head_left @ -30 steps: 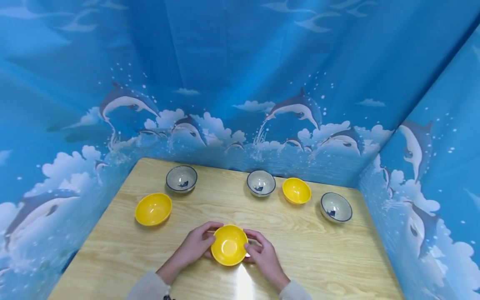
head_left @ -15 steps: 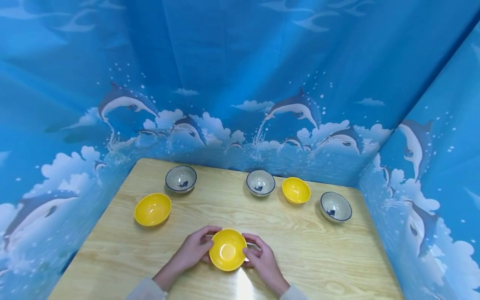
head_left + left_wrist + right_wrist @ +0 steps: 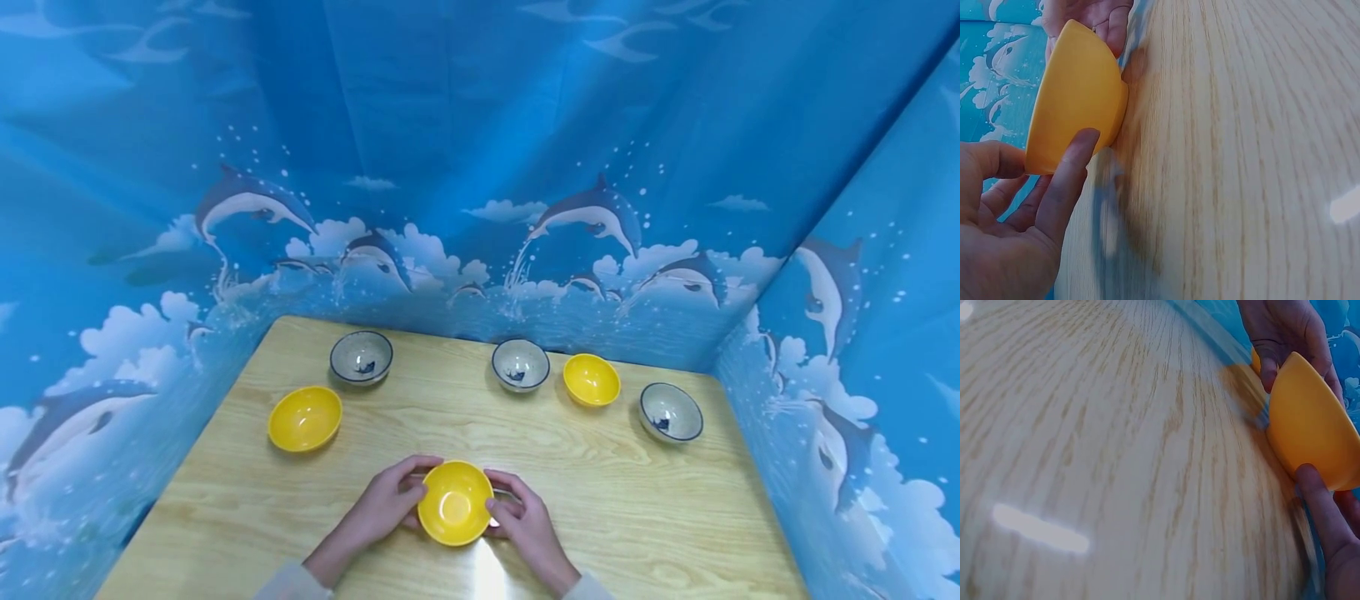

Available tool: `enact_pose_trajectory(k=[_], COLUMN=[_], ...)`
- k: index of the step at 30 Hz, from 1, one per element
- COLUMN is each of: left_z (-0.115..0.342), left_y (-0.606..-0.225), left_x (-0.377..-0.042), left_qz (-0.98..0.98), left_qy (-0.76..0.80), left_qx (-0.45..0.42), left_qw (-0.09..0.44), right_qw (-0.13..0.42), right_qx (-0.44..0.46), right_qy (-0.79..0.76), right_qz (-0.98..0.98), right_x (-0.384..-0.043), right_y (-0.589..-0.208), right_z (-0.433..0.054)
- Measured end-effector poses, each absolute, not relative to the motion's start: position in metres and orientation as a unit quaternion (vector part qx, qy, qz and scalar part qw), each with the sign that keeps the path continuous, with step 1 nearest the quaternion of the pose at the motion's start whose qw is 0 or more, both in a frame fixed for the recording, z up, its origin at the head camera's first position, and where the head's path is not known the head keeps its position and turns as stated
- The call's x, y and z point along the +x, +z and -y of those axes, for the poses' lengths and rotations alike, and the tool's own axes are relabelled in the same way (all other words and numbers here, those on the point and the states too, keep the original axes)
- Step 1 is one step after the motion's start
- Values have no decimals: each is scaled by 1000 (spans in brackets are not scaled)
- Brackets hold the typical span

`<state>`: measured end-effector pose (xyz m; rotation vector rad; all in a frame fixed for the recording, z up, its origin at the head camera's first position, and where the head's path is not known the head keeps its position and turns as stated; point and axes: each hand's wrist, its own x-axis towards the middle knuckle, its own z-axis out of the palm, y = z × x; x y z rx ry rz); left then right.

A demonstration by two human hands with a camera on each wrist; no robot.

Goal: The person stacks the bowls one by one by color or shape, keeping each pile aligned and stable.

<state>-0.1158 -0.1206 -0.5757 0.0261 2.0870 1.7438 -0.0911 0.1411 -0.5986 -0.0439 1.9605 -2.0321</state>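
Observation:
A glossy yellow bowl (image 3: 454, 504) is held upright between both hands near the front middle of the table. My left hand (image 3: 388, 498) grips its left side, thumb at the rim and fingers around the outer wall. On the opposite side my right hand (image 3: 521, 517) holds it the same way. In the left wrist view, the yellow bowl (image 3: 1075, 100) shows its outer wall and foot close over the wood, with a fingertip against the wall. The right wrist view shows the bowl (image 3: 1310, 428) from its other side, a finger of the right hand (image 3: 1329, 519) pressing the wall.
A second yellow bowl (image 3: 305, 419) and a grey blue-rimmed bowl (image 3: 362, 358) stand at the left. Toward the back right are another grey bowl (image 3: 521, 366), a yellow bowl (image 3: 592, 381) and a third grey bowl (image 3: 671, 413). Dolphin-print curtains (image 3: 480, 167) enclose the wooden table (image 3: 637, 517).
Both hands have drawn the held yellow bowl slightly toward the front edge and a touch left, mostly in the first half second. The other bowls have stayed in place.

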Motion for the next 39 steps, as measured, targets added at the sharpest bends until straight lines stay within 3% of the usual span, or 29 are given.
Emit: enact_pose_trajectory(k=[6,11,22,39], left_z=[122,131,180,236], left_y=[-579,-574,-537,-515], left_x=[-118,-123,-144,-152], left_qz=[-754,-760,-823,-867], left_qy=[625,629,561,496], left_qx=[8,-3,-42,-57], left_qw=[203,167,78,6], right_qw=[160,161,164,163], right_qx=[-14,-16,-14,-16], right_qy=[-713,-714,-717,-721], right_qz=[-683,-682,-678,-673], right_x=[-91,-90,-90,-90], right_y=[-600,-601,-600,-600], right_z=[-142,-141,-142,-142])
